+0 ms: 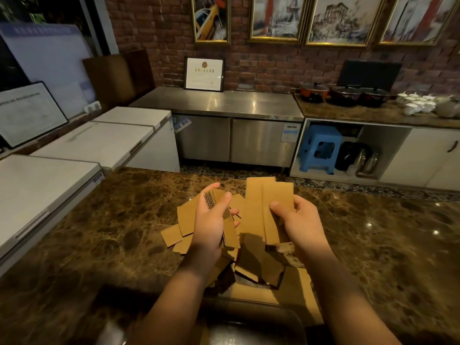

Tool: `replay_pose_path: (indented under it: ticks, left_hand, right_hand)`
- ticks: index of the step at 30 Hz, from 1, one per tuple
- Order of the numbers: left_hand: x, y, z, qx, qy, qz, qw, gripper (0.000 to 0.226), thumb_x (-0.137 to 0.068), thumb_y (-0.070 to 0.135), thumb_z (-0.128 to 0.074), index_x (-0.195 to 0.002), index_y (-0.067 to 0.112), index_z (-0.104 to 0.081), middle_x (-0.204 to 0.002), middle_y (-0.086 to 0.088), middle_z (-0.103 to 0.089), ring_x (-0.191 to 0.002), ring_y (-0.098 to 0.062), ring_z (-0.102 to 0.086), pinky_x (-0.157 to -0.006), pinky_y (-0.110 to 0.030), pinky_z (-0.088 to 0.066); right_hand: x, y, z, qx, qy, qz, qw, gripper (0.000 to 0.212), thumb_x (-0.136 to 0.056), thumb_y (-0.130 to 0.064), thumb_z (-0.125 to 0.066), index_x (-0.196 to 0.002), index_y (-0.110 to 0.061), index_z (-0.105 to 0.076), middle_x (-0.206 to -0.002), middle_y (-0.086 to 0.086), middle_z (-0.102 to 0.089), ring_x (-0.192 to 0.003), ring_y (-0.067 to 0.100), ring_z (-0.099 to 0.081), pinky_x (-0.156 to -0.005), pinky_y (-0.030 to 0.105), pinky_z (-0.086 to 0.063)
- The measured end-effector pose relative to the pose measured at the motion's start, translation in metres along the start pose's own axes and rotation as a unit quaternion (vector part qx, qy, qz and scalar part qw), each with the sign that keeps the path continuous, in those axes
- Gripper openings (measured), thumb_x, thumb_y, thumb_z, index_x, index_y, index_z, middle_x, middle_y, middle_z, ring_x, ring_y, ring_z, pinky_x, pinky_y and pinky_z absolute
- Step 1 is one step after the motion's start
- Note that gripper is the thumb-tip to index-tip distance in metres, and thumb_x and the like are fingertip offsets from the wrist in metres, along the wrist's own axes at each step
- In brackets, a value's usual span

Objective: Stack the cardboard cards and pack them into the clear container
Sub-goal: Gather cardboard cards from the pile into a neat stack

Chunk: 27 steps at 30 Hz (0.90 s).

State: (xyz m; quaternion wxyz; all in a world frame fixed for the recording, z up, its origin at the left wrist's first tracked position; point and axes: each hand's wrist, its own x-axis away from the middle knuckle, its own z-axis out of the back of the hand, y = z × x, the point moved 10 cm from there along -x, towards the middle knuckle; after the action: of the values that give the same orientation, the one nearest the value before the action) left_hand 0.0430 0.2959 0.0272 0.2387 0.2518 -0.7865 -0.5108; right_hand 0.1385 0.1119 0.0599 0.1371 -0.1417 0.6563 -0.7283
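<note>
brick walling hung with gilt-framed paintings (276,18) is seen at the back, with a steel counter (219,103) below it and white chest freezers (99,140) ranged along the left. most of the lower view is taken up by a brown marble countertop (112,220), on which a loose pile of cardboard cards (181,230) is spread, the pieces overlapping at odd angles. a blue stool (318,148) is tucked under the right-hand shelf. at the bottom edge a dark, rounded rim is partly seen between the forearms; whether it is the clear container cannot be told. a small stack of cards (211,197) is gripped edge-up in the left hand (211,225), the fingers curled round it and the thumb pressed against its near face. two long cards (268,202) are held upright and side by side in the right hand (296,220), pinched between the thumb in front and the fingers behind, above the pile.
</note>
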Motion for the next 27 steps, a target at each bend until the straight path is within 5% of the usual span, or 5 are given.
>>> replay_pose_path:
  ticks: [8,12,19,23,27]
  left_hand:
    - [0.009,0.001,-0.015,0.047,-0.081,0.019,0.995,0.036,-0.092,0.016,-0.068,-0.116,0.043,-0.067,-0.098,0.003,-0.078,-0.089,-0.024,-0.076,-0.063,-0.034,-0.061]
    - [0.007,0.002,-0.013,0.054,-0.082,0.026,0.995,0.060,-0.083,-0.006,-0.069,-0.114,0.045,-0.068,-0.114,-0.002,-0.067,-0.099,-0.031,-0.068,-0.060,-0.036,-0.061]
    - [0.002,0.008,-0.015,0.043,-0.119,0.014,0.992,0.062,-0.081,-0.006,-0.070,-0.111,0.048,-0.069,-0.090,0.012,-0.077,-0.082,-0.019,-0.076,-0.064,-0.040,-0.062]
    - [0.004,0.001,-0.018,0.066,-0.097,0.059,0.991,0.038,-0.079,0.038,-0.075,-0.115,0.043,-0.068,-0.098,0.002,-0.079,-0.084,-0.024,-0.077,-0.062,-0.041,-0.062]
    - [0.008,-0.015,-0.018,0.082,-0.087,0.175,0.977,0.061,-0.066,0.065,-0.067,-0.119,0.034,-0.064,-0.097,-0.013,-0.079,-0.077,-0.032,-0.077,-0.058,-0.041,-0.061]
  right_hand:
    - [0.007,-0.001,-0.014,-0.038,-0.069,-0.070,0.994,0.026,-0.095,-0.018,-0.066,-0.121,-0.022,-0.066,-0.108,0.000,-0.077,-0.096,0.019,-0.075,-0.086,0.043,-0.061]
    - [0.011,0.006,-0.019,-0.144,-0.094,-0.111,0.979,0.028,-0.094,-0.018,-0.065,-0.122,-0.018,-0.066,-0.106,0.006,-0.078,-0.095,0.025,-0.076,-0.080,0.045,-0.060]
    - [0.013,0.014,-0.021,-0.212,-0.110,-0.144,0.960,0.027,-0.095,-0.019,-0.063,-0.122,-0.017,-0.067,-0.108,0.008,-0.078,-0.096,0.027,-0.076,-0.077,0.045,-0.061]
    - [0.011,-0.012,-0.021,-0.143,-0.110,0.004,0.984,0.035,-0.086,-0.008,-0.074,-0.116,-0.025,-0.067,-0.108,0.001,-0.078,-0.098,0.020,-0.075,-0.076,0.036,-0.063]
    - [0.030,-0.061,-0.006,-0.011,-0.082,0.304,0.949,0.039,-0.080,0.014,-0.070,-0.085,-0.025,-0.069,-0.102,-0.004,-0.079,-0.109,0.016,-0.070,-0.090,0.036,-0.058]
